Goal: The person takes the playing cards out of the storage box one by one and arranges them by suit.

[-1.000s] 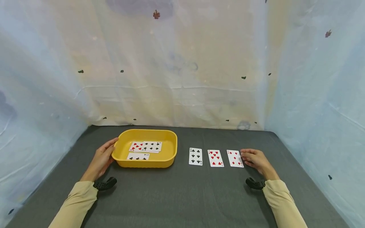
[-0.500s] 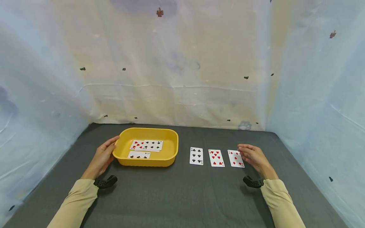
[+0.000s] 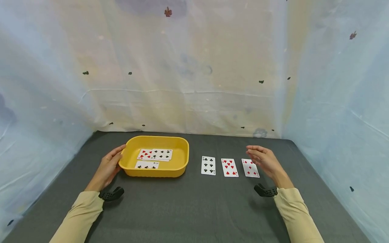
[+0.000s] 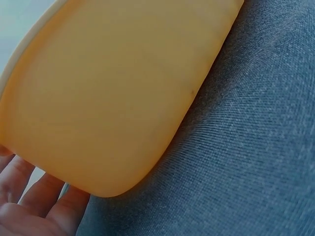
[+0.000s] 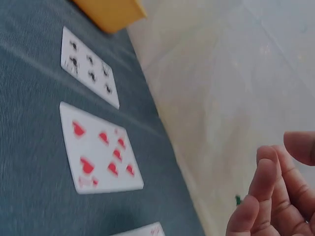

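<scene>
My left hand [image 3: 106,168] rests at the left end of a yellow tray [image 3: 155,173], fingers fairly straight against its outer wall and rim. In the left wrist view the tray's side [image 4: 113,98] fills much of the picture, hiding the fingertips. Inside the tray lie a hearts card [image 3: 145,154], a spades card [image 3: 162,154] overlapping it, and a clubs card [image 3: 147,165]. Holding nothing, my right hand [image 3: 267,163] is raised over the five of diamonds [image 3: 250,169], fingers loosely bent. The right wrist view shows its thumb [image 5: 301,147] apart from the fingers.
Right of the tray, the six of clubs [image 3: 208,165] and seven of hearts [image 3: 229,167] lie face up in a row with the five of diamonds. Dark grey cloth [image 3: 182,209] covers the table. Pale hanging fabric [image 3: 194,67] stands behind and at both sides.
My right hand has lifted from beside the five of diamonds and moved left and up over it. The left hand, tray and cards have stayed put.
</scene>
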Demonstrator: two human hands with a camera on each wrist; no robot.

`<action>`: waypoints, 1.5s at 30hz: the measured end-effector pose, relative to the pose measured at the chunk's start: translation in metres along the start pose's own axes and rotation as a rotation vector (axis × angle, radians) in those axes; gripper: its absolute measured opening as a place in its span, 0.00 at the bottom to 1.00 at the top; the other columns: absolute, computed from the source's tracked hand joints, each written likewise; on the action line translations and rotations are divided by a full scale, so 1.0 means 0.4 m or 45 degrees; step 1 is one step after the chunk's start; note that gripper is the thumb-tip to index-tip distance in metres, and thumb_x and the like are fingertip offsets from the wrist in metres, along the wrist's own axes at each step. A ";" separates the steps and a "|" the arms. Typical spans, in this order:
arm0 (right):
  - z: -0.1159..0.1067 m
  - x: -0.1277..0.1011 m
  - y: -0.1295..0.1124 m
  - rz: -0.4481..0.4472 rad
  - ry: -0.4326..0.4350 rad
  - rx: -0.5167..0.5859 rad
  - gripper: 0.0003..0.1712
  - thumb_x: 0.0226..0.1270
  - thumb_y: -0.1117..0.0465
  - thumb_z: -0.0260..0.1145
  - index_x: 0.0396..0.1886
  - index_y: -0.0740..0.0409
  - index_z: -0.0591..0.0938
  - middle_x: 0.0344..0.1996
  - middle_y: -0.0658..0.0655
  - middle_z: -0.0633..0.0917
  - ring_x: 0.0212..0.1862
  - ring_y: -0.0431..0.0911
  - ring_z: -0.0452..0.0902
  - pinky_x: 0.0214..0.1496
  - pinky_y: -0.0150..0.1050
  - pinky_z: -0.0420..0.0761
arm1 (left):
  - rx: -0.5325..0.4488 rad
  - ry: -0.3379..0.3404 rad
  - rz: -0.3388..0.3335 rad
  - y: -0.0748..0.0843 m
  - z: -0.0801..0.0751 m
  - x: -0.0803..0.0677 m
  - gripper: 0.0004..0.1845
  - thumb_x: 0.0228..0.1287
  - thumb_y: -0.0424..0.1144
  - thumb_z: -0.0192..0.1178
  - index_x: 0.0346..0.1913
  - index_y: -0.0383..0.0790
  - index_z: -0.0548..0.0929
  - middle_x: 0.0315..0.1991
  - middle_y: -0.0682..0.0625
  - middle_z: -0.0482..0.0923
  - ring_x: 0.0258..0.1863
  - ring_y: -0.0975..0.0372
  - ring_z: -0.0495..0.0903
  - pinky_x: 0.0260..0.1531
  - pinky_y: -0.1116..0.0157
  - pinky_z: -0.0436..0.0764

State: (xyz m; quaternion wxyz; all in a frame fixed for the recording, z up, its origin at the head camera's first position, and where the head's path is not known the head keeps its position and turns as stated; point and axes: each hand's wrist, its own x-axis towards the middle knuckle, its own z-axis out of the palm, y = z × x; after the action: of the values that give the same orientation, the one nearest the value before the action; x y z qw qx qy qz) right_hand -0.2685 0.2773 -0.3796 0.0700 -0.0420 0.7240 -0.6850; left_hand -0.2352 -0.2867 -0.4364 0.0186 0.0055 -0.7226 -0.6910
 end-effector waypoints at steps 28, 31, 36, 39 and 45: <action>0.187 0.027 -0.085 -0.166 -0.132 -0.050 0.19 0.72 0.57 0.61 0.57 0.62 0.74 0.51 0.58 0.78 0.51 0.48 0.74 0.58 0.48 0.69 | -0.055 -0.014 -0.007 0.007 0.000 -0.005 0.29 0.79 0.43 0.42 0.77 0.40 0.51 0.75 0.37 0.45 0.66 0.56 0.62 0.47 0.70 0.77; 0.210 0.033 -0.092 -0.158 -0.155 -0.058 0.20 0.72 0.57 0.61 0.57 0.63 0.74 0.52 0.59 0.77 0.51 0.48 0.73 0.58 0.48 0.70 | -0.061 -0.024 -0.003 0.005 -0.001 -0.003 0.29 0.79 0.43 0.42 0.77 0.40 0.51 0.76 0.37 0.44 0.67 0.54 0.60 0.47 0.71 0.77; 0.249 0.039 -0.106 -0.169 -0.195 -0.066 0.20 0.71 0.58 0.62 0.58 0.63 0.74 0.53 0.60 0.77 0.51 0.49 0.74 0.57 0.48 0.71 | -0.038 -0.027 -0.003 0.001 -0.002 0.001 0.29 0.80 0.42 0.41 0.77 0.39 0.50 0.76 0.37 0.43 0.68 0.52 0.58 0.47 0.71 0.77; 0.275 0.043 -0.114 -0.189 -0.222 -0.060 0.20 0.71 0.59 0.62 0.58 0.63 0.73 0.53 0.60 0.77 0.52 0.50 0.74 0.56 0.48 0.71 | -0.035 -0.022 -0.004 0.000 -0.002 0.001 0.29 0.80 0.42 0.41 0.77 0.39 0.50 0.76 0.37 0.44 0.69 0.51 0.58 0.47 0.70 0.78; 0.334 0.052 -0.128 -0.195 -0.221 -0.027 0.20 0.70 0.60 0.63 0.58 0.63 0.75 0.48 0.57 0.79 0.52 0.50 0.74 0.53 0.46 0.73 | -0.044 -0.022 -0.007 0.003 -0.001 0.000 0.29 0.80 0.42 0.41 0.77 0.40 0.50 0.76 0.38 0.43 0.70 0.49 0.55 0.48 0.70 0.77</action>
State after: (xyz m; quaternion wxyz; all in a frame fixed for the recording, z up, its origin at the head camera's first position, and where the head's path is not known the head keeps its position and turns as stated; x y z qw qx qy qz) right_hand -0.2696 0.1394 -0.3364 0.0797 -0.1571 0.7172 -0.6743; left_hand -0.2352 -0.2871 -0.4351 0.0105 0.0014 -0.7108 -0.7034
